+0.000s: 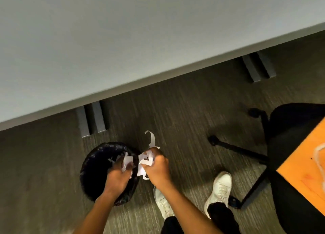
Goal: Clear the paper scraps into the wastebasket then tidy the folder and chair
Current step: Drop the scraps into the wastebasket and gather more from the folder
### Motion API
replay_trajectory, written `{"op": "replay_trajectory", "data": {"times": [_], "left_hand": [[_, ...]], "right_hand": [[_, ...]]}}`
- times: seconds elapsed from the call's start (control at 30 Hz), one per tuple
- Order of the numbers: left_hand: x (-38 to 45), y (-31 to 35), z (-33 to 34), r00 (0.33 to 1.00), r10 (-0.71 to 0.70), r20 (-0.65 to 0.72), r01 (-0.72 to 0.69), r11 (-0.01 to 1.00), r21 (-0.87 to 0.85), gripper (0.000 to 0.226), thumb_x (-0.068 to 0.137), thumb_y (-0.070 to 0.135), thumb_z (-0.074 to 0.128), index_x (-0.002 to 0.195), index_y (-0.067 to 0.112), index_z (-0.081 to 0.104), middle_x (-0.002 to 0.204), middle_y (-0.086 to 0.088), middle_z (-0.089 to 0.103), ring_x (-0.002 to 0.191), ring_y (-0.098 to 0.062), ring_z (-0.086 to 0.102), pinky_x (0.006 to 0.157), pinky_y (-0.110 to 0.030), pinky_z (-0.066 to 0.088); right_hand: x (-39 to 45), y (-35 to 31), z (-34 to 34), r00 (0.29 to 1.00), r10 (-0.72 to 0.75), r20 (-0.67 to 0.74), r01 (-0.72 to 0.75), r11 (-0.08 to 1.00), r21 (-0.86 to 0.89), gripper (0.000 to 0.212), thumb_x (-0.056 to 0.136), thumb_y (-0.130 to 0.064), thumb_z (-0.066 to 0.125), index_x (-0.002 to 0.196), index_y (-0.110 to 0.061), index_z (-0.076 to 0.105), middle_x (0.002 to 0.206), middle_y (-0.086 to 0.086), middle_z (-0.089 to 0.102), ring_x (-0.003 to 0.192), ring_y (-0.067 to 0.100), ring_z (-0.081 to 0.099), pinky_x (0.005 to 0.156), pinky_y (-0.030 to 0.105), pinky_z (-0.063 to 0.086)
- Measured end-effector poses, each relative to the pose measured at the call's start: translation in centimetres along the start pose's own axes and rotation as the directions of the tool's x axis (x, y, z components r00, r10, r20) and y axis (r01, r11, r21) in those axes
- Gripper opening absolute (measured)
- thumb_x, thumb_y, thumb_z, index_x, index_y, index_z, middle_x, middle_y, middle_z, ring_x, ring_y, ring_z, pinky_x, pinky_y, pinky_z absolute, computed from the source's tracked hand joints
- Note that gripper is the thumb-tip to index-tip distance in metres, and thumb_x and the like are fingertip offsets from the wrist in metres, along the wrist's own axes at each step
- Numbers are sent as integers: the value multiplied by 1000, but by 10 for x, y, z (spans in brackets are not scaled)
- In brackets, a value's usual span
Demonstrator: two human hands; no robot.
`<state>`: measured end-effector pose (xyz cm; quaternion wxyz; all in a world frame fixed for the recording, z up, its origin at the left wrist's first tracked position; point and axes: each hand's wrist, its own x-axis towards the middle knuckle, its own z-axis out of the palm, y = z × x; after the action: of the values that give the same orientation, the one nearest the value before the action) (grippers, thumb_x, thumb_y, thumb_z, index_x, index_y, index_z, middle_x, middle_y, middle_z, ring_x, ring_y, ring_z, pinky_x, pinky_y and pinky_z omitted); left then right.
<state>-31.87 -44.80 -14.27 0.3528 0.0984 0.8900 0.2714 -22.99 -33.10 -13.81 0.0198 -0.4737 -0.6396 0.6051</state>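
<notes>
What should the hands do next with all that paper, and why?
Probably let go over the wastebasket. The left hand grips paper scraps above its opening, but the right hand holds its scraps just beside the rim, so it should shift left first.

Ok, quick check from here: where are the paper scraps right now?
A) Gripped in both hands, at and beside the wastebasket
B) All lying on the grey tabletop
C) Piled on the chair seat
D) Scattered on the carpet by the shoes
A: the left hand grips white paper scraps over the open wastebasket, and the right hand grips more just beside its rim.
</notes>
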Motion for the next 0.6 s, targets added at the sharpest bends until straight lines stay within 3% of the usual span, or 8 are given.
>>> {"op": "replay_trajectory", "data": {"times": [0.1, 0.23, 0.37, 0.47, 0.6], "left_hand": [[1, -31, -23, 996, -66, -65, 63, 997, -40, 16, 92, 24, 62, 106, 16, 63, 95, -8, 68, 93, -30, 66, 81, -44, 54], [3, -66, -45, 980, -166, -110, 155, 983, -101, 13, 91, 17, 63, 104, 19, 63, 93, -5, 65, 95, -32, 65, 80, -54, 56], [4, -94, -61, 957, -266, -117, 252, 960, -124, 23, 90, 22, 63, 110, 11, 65, 97, -14, 69, 91, -34, 67, 77, -51, 58], [4, -109, -71, 941, -322, -104, 304, 939, -161, 22, 90, 24, 64, 109, 15, 64, 95, -13, 68, 88, -34, 67, 72, -48, 59], [8, -129, -79, 942, -318, -109, 299, 941, -158, 33, 90, 30, 64, 120, 18, 60, 101, -13, 70, 89, -33, 68, 71, -50, 60]], "right_hand": [[-5, -4, 39, 995, 10, 97, -5, 999, -45, 22, 78, -10, 73, 98, -4, 67, 81, -9, 65, 80, -1, 56, 63, 5, 37], [-10, -6, 86, 988, 46, 149, -29, 993, -114, 26, 86, -15, 65, 108, -2, 63, 109, 13, 67, 103, 24, 61, 68, 2, 28], [-14, -3, 127, 964, 125, 237, -83, 980, -180, 26, 87, -20, 64, 109, -5, 61, 112, 9, 67, 106, 23, 61, 76, 13, 36], [-16, -2, 150, 950, 151, 275, -91, 972, -217, 25, 86, -21, 63, 107, -7, 59, 107, 10, 65, 101, 24, 61, 78, 23, 43], [-18, -4, 169, 920, 186, 345, -126, 974, -189, 38, 81, -17, 69, 117, -15, 55, 111, 4, 63, 93, 11, 56, 78, 17, 44]]}}
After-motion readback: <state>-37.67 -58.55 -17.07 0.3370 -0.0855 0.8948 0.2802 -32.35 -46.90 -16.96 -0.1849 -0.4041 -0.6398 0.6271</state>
